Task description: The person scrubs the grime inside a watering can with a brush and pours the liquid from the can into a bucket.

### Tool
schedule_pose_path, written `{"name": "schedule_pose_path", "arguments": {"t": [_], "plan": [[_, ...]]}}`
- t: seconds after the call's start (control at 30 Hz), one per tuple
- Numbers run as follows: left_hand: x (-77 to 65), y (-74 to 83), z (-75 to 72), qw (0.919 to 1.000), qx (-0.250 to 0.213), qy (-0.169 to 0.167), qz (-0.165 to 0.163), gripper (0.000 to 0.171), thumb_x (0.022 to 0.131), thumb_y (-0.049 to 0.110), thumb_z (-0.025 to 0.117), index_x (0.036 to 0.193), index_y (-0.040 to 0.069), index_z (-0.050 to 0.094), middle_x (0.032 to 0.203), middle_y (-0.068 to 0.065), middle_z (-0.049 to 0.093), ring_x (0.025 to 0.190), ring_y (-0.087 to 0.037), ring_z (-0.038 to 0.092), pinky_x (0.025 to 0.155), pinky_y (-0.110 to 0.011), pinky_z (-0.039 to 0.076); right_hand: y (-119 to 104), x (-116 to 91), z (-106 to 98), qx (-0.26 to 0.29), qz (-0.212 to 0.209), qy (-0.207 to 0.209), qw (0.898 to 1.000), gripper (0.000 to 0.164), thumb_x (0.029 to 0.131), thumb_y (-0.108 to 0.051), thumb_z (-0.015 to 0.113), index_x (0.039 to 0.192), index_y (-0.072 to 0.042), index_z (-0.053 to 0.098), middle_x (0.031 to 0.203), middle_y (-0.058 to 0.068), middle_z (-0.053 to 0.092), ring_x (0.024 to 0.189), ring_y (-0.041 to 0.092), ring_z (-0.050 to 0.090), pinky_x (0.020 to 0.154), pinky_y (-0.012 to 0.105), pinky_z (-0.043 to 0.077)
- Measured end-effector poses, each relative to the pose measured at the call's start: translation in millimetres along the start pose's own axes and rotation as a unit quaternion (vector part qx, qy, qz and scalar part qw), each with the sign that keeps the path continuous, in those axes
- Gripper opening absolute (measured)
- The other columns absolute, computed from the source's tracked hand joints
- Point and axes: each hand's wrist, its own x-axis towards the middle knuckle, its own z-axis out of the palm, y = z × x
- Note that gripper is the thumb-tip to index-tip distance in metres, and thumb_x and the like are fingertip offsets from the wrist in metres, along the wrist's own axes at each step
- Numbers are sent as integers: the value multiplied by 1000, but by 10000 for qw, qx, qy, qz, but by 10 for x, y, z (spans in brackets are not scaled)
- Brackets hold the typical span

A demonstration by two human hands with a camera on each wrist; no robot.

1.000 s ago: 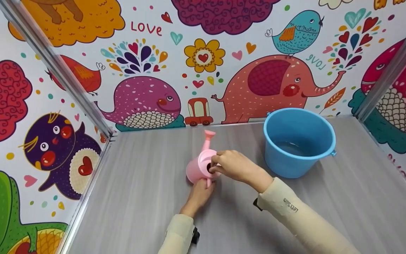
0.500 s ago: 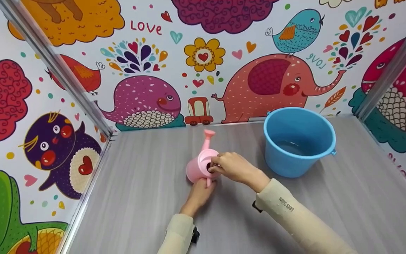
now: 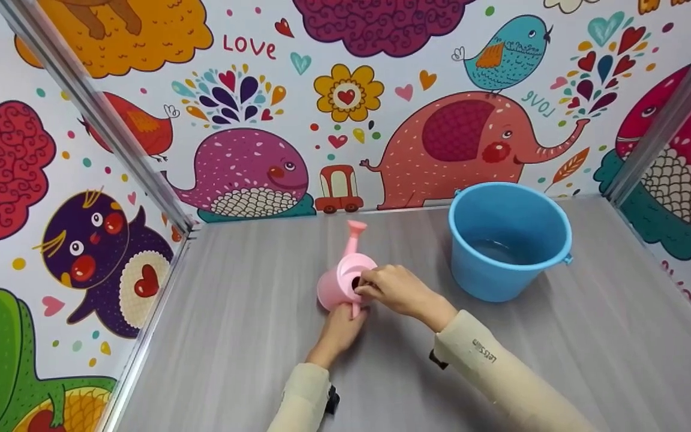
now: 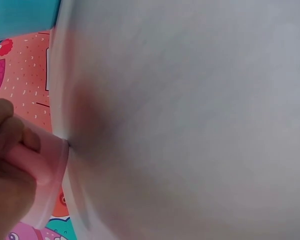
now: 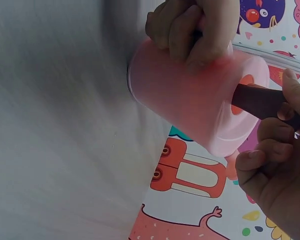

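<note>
A pink toy watering can (image 3: 332,290) stands on the grey table, its spout (image 3: 352,243) pointing toward the back wall. My left hand (image 3: 343,327) grips the can's handle, with the fingers wrapped round it in the left wrist view. Above the can's top opening, my right hand (image 3: 404,289) pinches a dark, tapered stick-like handle (image 5: 259,101) between thumb and fingers. That handle runs into the round opening in the top of the can, and its far end is hidden inside.
A light blue bucket (image 3: 495,281) stands at the back right, beyond my right forearm. Walls printed with cartoon animals rise behind and on both sides, with metal corner posts (image 3: 90,114). The grey tabletop (image 3: 231,312) has a wood-grain look.
My right hand and forearm have shifted slightly down and left at the can's opening, still pinching the dark handle. The left hand, the can and the bucket stay put.
</note>
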Motion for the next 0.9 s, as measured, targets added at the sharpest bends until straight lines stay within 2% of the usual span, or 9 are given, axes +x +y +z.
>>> {"name": "schedule_pose_path", "arguments": {"t": [0.13, 0.3, 0.5, 0.8, 0.9], "plan": [[-8, 11, 3, 10000, 39, 4, -17, 37, 91, 17, 57, 64, 18, 32, 60, 9, 27, 57, -10, 33, 56, -26, 29, 13, -12, -1, 114, -64, 57, 9999, 23, 98, -31, 60, 102, -11, 72, 83, 0, 71, 68, 7, 54, 66, 24, 48], [-15, 12, 5, 9999, 25, -22, -99, 36, 91, 17, 57, 64, 18, 33, 60, 9, 29, 56, -10, 33, 56, -26, 30, 7, -33, -74, 257, -230, 367, 9987, 23, 99, -30, 59, 99, -10, 72, 78, 2, 69, 65, 7, 50, 62, 23, 44], [-23, 15, -9, 9998, 21, -74, -175, 33, 91, 18, 57, 65, 19, 37, 59, 10, 31, 55, -8, 33, 55, -24, 29, 1, -61, -184, 656, -236, 605, 9957, 24, 98, -30, 60, 98, -10, 74, 87, 4, 76, 69, 8, 58, 66, 22, 48], [-41, 6, -3, 9998, -28, -126, -165, 32, 90, 13, 57, 64, 15, 38, 58, 9, 31, 53, -6, 32, 53, -22, 27, 49, -79, -137, 869, -178, 721, 9934, 25, 99, -30, 59, 97, -9, 73, 87, 5, 76, 69, 8, 58, 64, 23, 48], [-42, 7, -5, 9998, -90, -102, -152, 32, 90, 14, 57, 64, 16, 38, 58, 10, 31, 53, -6, 32, 53, -22, 27, 67, -76, -90, 877, -128, 726, 9934, 24, 99, -29, 59, 98, -10, 72, 88, 4, 76, 72, 9, 62, 67, 25, 51]]}}
